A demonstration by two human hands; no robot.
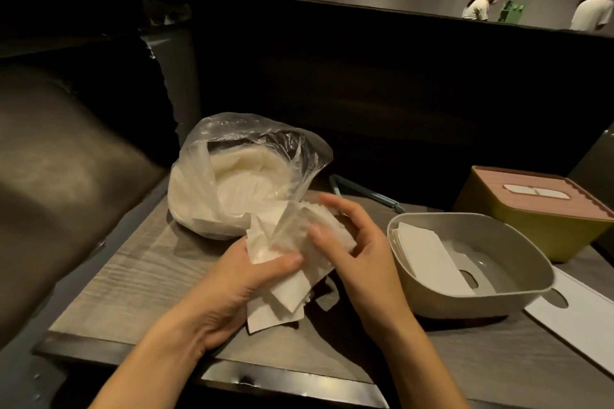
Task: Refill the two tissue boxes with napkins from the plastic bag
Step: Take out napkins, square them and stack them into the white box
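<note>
Napkins (285, 279) in a loose white stack sit between both hands above the near middle of the wooden table (133, 279). The left hand (232, 289) grips the stack from below and the side, thumb curled over its top sheets. The right hand (352, 242) holds the stack's far end, fingers bent around it and a fold of clear film caught against them. Some sheets hang down from the stack toward the table's front edge, corners fanned out unevenly.

Just behind the hands lies the plastic bag (246, 173), its mouth open toward the person and more napkins heaped inside; it rests near the table's left edge, its rear reaching the table's far edge against the dark booth partition (398, 93).

To the right, just beside the right hand, stands the open grey tissue box (471, 302), upside down with its slotted face at the bottom and a small stack of napkins leaning against its left inner wall. Its white base panel (581, 315) lies flat beside it, running off the right of the view. Behind the grey box, touching or nearly so, is the closed yellow tissue box (518, 219) with a pink lid. A teal pair of tongs (365, 192) lies between the bag and the yellow box.

Bare tabletop shows at the front left. A padded bench seat (66, 176) borders the table's left side.
</note>
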